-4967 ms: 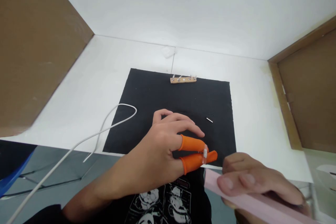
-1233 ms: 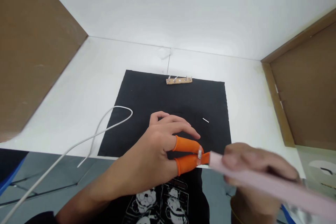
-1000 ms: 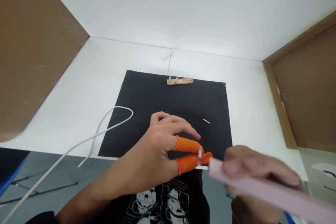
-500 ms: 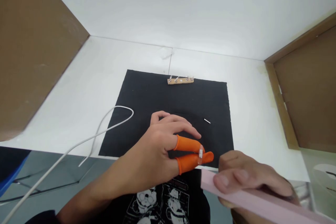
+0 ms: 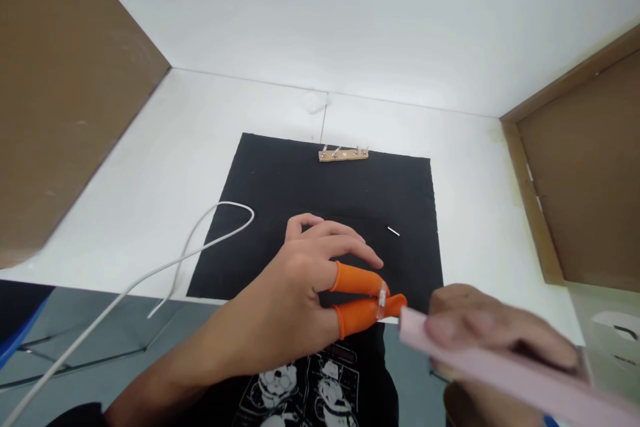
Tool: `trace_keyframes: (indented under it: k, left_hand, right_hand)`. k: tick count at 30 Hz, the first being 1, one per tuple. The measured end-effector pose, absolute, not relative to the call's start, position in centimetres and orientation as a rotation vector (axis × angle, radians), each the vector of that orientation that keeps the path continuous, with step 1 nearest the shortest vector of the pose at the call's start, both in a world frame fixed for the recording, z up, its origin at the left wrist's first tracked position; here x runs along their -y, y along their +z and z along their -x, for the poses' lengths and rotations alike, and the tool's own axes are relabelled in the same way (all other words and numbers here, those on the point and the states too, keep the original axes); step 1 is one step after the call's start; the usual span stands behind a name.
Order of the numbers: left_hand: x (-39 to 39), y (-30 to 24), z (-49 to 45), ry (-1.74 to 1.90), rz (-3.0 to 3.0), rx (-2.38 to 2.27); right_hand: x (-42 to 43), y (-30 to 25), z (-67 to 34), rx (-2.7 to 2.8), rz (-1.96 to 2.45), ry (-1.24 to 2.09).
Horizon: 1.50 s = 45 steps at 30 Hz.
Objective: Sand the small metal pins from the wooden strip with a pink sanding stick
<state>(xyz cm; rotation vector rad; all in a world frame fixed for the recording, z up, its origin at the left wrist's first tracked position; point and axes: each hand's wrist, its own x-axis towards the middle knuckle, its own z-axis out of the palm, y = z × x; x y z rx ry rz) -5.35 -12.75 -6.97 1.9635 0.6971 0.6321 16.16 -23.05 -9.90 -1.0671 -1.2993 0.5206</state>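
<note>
My left hand (image 5: 313, 280) wears orange rubber finger cots (image 5: 357, 278) on its thumb and index finger. Between those two tips it pinches a small clear piece (image 5: 381, 301) with a silvery middle, near the table's front edge. My right hand (image 5: 493, 327), slightly blurred, grips a long pale pink bar (image 5: 480, 363). The bar's end points at the left fingertips, close to the orange thumb cot; whether they touch I cannot tell. A small shiny metal pin (image 5: 393, 231) lies on the black mat (image 5: 300, 180) beyond my hands.
At the mat's far edge lies a cardboard strip (image 5: 344, 155) bearing several small clear and metal parts. A white cable (image 5: 165, 263) loops over the left front of the white table (image 5: 140, 193). Brown panels (image 5: 65, 93) and a white back wall (image 5: 325, 20) enclose it.
My right hand and the pink bar have shifted a little to the right. My left hand keeps its pinch and has hardly moved.
</note>
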Motion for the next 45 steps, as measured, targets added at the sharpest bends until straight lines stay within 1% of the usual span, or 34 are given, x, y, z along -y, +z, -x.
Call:
trace_keyframes:
  k: [5,10,12,17,19,23,26,30,36,40,45]
  left_hand:
    - [12.9,-7.1,5.4,0.612,-1.962,-0.694]
    - [12.8,-7.3,5.3,0.643,-1.976,-0.706]
    - [12.8,-7.3,5.2,0.638,-1.975,-0.699]
    - [12.7,-7.3,5.1,0.6,-1.973,-0.683]
    - [12.7,-7.4,5.0,0.604,-1.985,-0.686]
    - [11.9,-8.3,4.9,0.65,-2.008,-0.718]
    - [9.7,-9.8,4.6,0.714,-2.082,-0.756]
    - [4.1,-12.7,3.8,0.762,-2.202,-0.934]
    - [-3.8,-16.3,1.7,0.693,-2.282,-1.009]
    - [-6.4,-17.6,0.6,0.635,-2.336,-1.016]
    - [-7.8,-18.9,0.1,0.551,-2.392,-0.966]
  right_hand:
    - [23.4,-10.8,-17.7,1.188,1.225,0.392]
    - [24.0,-10.0,-16.5,1.44,1.061,0.589]
    - [23.9,-10.1,-16.6,1.449,1.063,0.587]
    - [23.2,-10.7,-17.5,1.202,1.246,0.474]
    - [23.1,-10.3,-17.3,1.262,1.21,0.489]
    - [23.0,-9.5,-16.8,1.439,1.116,0.629]
    - [22.8,-10.5,-17.3,1.291,1.205,0.713]
    - [21.8,-12.8,-17.9,1.105,1.263,0.789]
    - [21.1,-14.6,-16.8,0.925,1.431,0.84]
    - [20.9,-15.2,-17.0,0.84,1.502,0.853]
    - [20.2,-16.2,-17.8,0.733,1.609,0.864]
